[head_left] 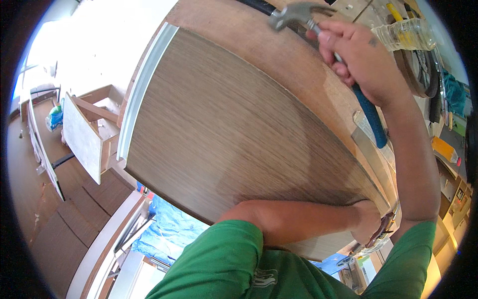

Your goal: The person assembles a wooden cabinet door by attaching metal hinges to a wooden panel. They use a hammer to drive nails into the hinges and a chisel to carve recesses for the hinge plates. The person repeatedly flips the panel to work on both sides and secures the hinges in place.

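Your right hand (356, 57) is clenched around the handle of a claw hammer (318, 30), raised at the far right; the steel head points left and the blue grip sticks out below your fist toward you. Your left hand (367, 222) reaches across your chest to the near right corner of the wood-grain panel (224, 129), fingers curled against its edge. It looks closed on something small there, but you cannot tell what, nor how tight.

The panel is a large brown laminated board with a pale aluminium strip (142, 84) along its left edge. It lies flat on a plywood tabletop (279, 55) that shows along the far and right sides.

A clear plastic bottle (406, 35) with yellowish content lies far right, beside a dark round reel. A small yellow box (444, 149) sits on the right shelf.

To the left, an open wooden drawer box (89, 129) stands on a dark plank floor (55, 224). A blue tarp (167, 224) lies under the near edge. Your green sleeves fill the near foreground.
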Demonstrator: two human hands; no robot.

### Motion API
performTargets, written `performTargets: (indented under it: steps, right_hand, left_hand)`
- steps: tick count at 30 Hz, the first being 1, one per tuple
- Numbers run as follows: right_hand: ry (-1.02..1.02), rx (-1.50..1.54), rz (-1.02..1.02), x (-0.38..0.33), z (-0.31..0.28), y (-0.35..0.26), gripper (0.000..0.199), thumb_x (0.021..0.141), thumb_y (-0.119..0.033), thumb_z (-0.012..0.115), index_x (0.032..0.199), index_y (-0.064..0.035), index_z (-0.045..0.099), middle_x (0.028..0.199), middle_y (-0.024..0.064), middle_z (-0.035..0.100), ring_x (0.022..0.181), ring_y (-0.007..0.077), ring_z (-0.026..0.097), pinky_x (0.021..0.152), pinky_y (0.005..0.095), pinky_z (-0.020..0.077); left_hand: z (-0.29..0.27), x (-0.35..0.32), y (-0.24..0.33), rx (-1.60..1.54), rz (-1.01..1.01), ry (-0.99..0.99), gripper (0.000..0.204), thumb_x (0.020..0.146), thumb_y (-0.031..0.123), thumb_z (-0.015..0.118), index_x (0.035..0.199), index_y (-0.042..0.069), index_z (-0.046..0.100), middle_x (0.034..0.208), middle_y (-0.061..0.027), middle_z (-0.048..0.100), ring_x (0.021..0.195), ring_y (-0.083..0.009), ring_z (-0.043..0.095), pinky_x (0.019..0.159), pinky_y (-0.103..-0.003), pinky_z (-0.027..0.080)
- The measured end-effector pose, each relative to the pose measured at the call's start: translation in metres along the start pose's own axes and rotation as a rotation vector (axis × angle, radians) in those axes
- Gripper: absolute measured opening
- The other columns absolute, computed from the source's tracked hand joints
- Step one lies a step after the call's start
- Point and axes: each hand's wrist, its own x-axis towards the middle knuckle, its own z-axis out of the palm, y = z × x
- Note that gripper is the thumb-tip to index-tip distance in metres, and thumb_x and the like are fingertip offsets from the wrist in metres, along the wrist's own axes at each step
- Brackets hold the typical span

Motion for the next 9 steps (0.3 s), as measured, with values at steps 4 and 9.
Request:
performTargets:
  steps: [4, 9]
  right_hand:
    - [0.079, -0.124, -0.083, -0.003, 0.012, 0.01, 0.027, 0.104, -0.023, 0.057, 0.094, 0.0012, 0.065, 0.071, 0.0004, 0.058, 0.064, 0.0123, 0.054, 0.063, 0.0327, 0.0451]
    - [0.006, -0.179, 0.142, -0.011, 0.017, 0.007, 0.035, 0.103, -0.029, 0.062, 0.124, -0.0026, 0.07, 0.085, 0.0104, 0.072, 0.076, 0.0249, 0.064, 0.078, 0.0363, 0.0515]
  left_hand:
    - [0.002, 0.002, 0.001, -0.013, -0.008, -0.024, 0.038, 0.077, 0.039, 0.067, 0.088, 0.006, 0.082, 0.098, -0.0187, 0.078, 0.098, -0.0343, 0.074, 0.089, -0.043, 0.056]
    - [0.0, 0.004, -0.001, 0.028, -0.013, -0.074, 0.04, 0.078, 0.039, 0.066, 0.09, 0.005, 0.082, 0.098, -0.0188, 0.078, 0.099, -0.0336, 0.074, 0.089, -0.043, 0.056]
